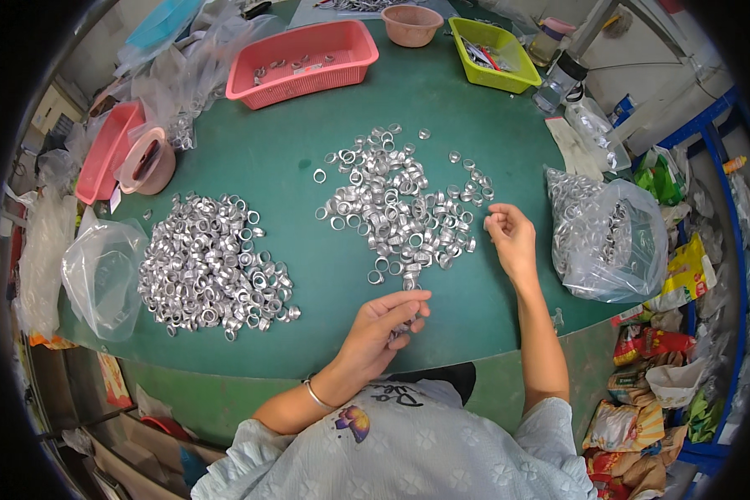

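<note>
Small silver metal rings lie in a loose spread [400,196] at the middle of the green table [325,350]. A denser pile of the same rings [204,267] is heaped to the left. My left hand [381,329] is closed at the near edge of the spread, with metal rings partly showing under its curled fingers. Just right of the spread, my right hand [512,240] has its fingers bent in toward the thumb. Whatever is between those fingertips is too small to make out.
A clear bag of rings [608,237] stands at the right, and a crumpled clear bag [100,279] lies at the left. Along the back are a red basket [308,62], a pink bowl [412,27] and a yellow-green basket [496,54]. A blue rack [717,158] borders the right side.
</note>
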A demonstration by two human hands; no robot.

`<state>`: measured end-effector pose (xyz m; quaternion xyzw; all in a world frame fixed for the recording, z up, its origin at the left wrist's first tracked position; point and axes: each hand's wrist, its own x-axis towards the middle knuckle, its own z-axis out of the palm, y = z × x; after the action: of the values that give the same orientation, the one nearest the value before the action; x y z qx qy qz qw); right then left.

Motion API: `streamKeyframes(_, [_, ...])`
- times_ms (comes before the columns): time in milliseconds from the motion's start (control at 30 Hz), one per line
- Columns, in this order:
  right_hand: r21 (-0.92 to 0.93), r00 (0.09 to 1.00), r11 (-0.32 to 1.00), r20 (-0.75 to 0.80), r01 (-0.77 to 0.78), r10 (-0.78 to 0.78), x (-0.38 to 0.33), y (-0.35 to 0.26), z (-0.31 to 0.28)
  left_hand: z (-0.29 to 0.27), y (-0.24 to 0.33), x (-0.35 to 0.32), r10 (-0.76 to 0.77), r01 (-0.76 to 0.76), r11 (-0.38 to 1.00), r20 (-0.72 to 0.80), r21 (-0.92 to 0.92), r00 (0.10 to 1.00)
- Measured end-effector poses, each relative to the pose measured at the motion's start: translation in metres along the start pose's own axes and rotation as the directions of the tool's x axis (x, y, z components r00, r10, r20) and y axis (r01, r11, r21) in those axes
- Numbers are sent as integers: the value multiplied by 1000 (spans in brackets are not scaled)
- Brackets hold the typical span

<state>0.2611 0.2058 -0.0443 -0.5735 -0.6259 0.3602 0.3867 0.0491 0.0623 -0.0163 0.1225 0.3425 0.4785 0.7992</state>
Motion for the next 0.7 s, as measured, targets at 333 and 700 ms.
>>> streamKeyframes(333, [832,914,411,406,-373,7,-100,-52,15,22,-6,2,244,-224,941,-48,255,969])
streamKeyframes(700, [793,977,604,180,-76,-113,-124,-66,25,27,-4,-7,353,-334,873,13,356,935])
